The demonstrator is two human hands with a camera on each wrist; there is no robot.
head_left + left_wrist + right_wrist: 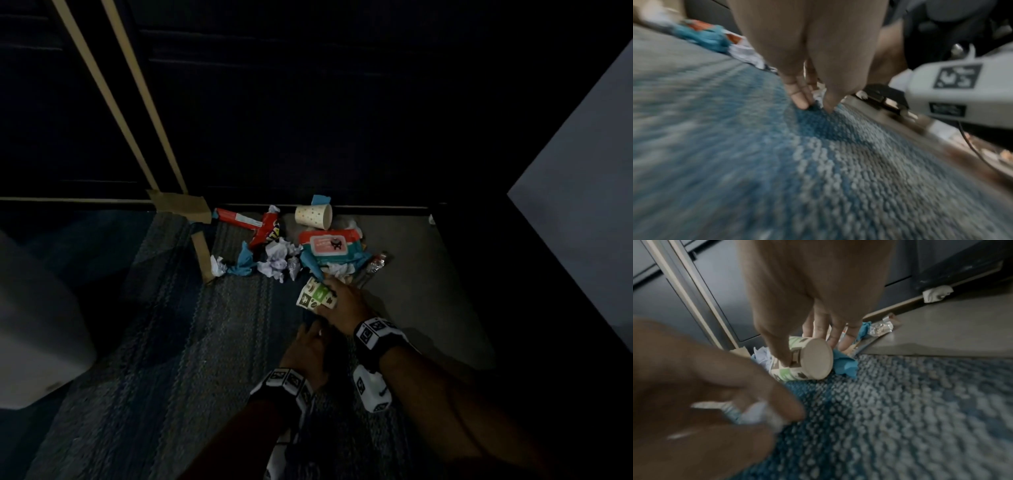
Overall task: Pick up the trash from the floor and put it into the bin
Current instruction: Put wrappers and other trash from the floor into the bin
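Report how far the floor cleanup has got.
Done: nothing visibly binned; no bin identifiable. In hand: the right hand grips the green-patterned paper cup; the left hand pinches a white paper scrap. Left: the dotted cup, wipes pack, red wrappers, crumpled tissues.

What my trash and floor are made of

My right hand (813, 293) holds a paper cup (807, 360) with a flat, matt cardboard bottom and green and brown print on its side. The carpet (910, 410) is rough, bumpy cloth in blue and grey loops, and next to it the floor (941, 331) looks smooth and dull grey. My left hand (701, 386) pinches soft white crumpled paper (758, 415). A spotted paper cup (313, 216) lies on its side. The wipes pack (329, 246) looks like shiny plastic. Blue paper scraps (245, 263) are wrinkled. A clear wrapper (880, 327) looks crinkly and shiny. Brown paper tape (181, 204) looks matt.
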